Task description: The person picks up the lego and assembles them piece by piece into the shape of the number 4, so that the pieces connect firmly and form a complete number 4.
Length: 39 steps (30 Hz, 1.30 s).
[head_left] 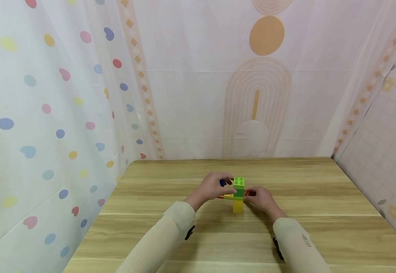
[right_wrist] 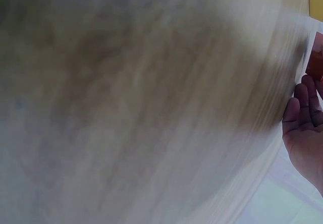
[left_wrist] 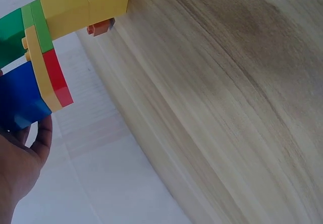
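A tower of toy building bricks stands on the table, with a lime brick [head_left: 238,182] on top, a dark green brick [head_left: 239,193] beneath and yellow bricks [left_wrist: 86,7] at its foot. From its left side juts a yellow plate [left_wrist: 43,67] over a red plate [left_wrist: 59,77], bearing a blue brick [left_wrist: 20,98]. My left hand [head_left: 215,185] grips this side, its thumb against the dark green brick and its fingers around the blue one. To the right of the tower my right hand [head_left: 262,199] pinches an orange brick [right_wrist: 315,57] at its fingertips, partly cut off in the right wrist view.
The wood-grain table [head_left: 143,189] carries the tower near its middle. Behind it hangs a pale curtain [head_left: 191,113] with arch patterns, and a dotted curtain [head_left: 47,151] hangs along the left. A checked, flowered curtain [head_left: 382,151] borders the right side.
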Tool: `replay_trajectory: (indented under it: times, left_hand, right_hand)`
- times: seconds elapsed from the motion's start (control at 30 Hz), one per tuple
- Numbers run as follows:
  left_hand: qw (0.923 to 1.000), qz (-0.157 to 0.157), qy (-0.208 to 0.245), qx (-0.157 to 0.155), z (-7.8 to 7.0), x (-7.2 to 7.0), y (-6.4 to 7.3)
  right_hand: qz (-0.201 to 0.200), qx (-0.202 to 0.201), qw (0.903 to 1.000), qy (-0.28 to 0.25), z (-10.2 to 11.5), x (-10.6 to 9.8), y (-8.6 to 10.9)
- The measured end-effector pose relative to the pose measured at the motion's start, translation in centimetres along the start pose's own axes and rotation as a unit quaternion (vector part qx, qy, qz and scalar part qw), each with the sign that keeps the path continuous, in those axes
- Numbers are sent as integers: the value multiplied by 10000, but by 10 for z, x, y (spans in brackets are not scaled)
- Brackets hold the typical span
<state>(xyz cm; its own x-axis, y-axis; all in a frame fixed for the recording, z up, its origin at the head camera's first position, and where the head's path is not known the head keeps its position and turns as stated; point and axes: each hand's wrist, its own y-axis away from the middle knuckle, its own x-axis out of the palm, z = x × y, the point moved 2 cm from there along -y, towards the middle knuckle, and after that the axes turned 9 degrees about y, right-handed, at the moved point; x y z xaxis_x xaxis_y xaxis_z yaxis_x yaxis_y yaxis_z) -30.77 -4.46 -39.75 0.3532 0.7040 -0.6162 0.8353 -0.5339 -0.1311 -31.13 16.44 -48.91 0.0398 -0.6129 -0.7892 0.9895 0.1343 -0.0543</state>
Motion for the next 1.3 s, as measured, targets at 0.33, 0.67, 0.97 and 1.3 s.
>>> replay_trajectory:
  times: [0.33, 0.67, 0.97, 1.3]
  left_hand:
    - [9994, 316, 85, -93, -2, 0, 3]
    - [9983, 577, 108, -15, 4, -4, 4]
    - [9939, 367, 899, -521, 14, -8, 11]
    - [9832, 91, 1692, -675, 25, -10, 18]
  right_hand:
    - [6, -7, 10000, -25, 0, 0, -1]
    - [8, -2, 10000, 49, 1, 1, 0]
    - [-69, -116, 9999, 104, 1, 2, 1]
    - [-4, -17, 9999, -150, -1, -1, 2]
